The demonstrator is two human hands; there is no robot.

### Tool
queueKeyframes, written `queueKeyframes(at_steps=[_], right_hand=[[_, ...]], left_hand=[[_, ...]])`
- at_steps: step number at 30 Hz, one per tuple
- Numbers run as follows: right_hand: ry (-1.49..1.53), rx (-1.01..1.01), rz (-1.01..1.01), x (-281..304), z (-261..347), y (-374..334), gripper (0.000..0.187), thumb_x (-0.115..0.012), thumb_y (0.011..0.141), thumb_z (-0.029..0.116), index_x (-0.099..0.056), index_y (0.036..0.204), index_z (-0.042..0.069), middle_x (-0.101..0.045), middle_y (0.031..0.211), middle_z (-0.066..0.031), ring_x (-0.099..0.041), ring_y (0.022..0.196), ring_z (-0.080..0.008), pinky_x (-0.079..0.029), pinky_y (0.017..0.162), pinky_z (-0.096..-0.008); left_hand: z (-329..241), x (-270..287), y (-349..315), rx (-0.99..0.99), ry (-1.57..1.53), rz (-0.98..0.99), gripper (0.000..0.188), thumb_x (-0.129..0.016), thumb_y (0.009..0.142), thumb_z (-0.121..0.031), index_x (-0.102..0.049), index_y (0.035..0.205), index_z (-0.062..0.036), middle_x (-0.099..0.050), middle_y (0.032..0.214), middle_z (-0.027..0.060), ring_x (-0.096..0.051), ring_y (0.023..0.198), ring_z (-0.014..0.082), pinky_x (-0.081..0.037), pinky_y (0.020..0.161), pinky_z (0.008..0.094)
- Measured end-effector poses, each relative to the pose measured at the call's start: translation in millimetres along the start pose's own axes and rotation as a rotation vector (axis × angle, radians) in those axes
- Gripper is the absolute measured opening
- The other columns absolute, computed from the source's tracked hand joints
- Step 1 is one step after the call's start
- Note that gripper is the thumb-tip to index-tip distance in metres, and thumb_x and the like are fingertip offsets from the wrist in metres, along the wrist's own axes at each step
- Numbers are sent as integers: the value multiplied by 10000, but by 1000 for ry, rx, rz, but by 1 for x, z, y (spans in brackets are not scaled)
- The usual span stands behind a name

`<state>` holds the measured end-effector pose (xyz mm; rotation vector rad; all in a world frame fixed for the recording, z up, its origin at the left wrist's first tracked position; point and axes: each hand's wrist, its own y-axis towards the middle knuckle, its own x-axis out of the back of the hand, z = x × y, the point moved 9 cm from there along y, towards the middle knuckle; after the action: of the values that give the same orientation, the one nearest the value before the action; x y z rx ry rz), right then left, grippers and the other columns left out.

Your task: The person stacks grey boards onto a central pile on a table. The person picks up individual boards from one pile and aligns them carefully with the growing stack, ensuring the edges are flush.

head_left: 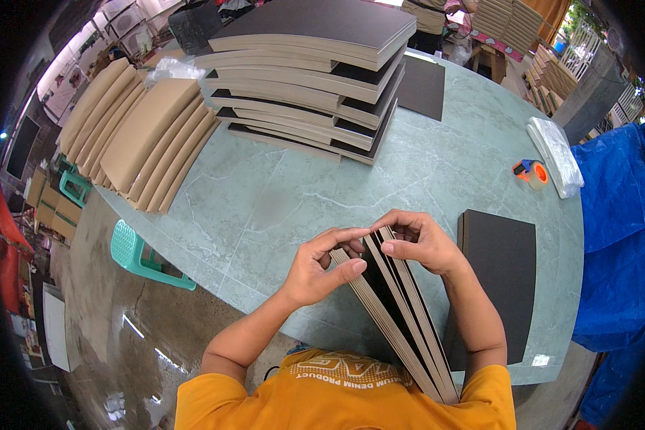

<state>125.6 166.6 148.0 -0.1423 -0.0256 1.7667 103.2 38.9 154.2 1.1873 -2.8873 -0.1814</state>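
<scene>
Between both our hands we have a bundle of flat black boards with pale grey edges (387, 326), its cut edges facing up and its layers split into sections that fan apart, with dark gaps between. Our left hand (321, 265) has its grip clamped on the far end of the left section, thumb and curled fingers on opposite sides; our right hand (424, 242) has its grip clamped on the far end of the right sections, its fingertips close to those of the left. The near end reaches our orange-yellow T-shirt (322, 394); we cannot tell whether the bundle's underside touches the surface, a pale green marbled tabletop (287, 197). Just right of our right forearm lies a low stack of black rectangular boards (505, 279). Farther right we have an orange and blue tape dispenser (530, 173) beside a folded clear plastic sheet (557, 158). Ahead rises a tall, staggered stack of black boards with pale edges (301, 79), a flat black sheet (423, 87) to its right and leaning brown paper-wrapped packages (147, 140) to its left.
</scene>
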Motion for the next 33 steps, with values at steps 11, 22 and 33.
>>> queueKeyframes(at_steps=[11,22,33], right_hand=[[-26,-34,-2,1,0,-1,346,-685,745,188,-578,1018,6,-591,847,-34,-541,769,-77,-438,713,-223],[35,-23,-3,-2,2,-1,356,-688,747,170,-559,1021,-16,-609,884,-67,-571,821,-107,-453,754,-244],[64,5,-18,4,2,-3,344,-688,741,168,-572,1017,-2,-599,888,-54,-561,811,-102,-451,751,-238]], left_hand=[[-11,-11,10,-48,-19,17,397,-641,755,-172,-541,1109,-23,-534,928,43,-509,854,125,-415,768,266],[-9,-10,10,-43,53,63,429,-619,779,-143,-519,1178,-21,-548,931,61,-522,874,126,-428,772,260],[-7,-7,7,-29,41,23,440,-634,767,-221,-542,1150,-26,-551,901,49,-526,844,123,-434,737,255]])
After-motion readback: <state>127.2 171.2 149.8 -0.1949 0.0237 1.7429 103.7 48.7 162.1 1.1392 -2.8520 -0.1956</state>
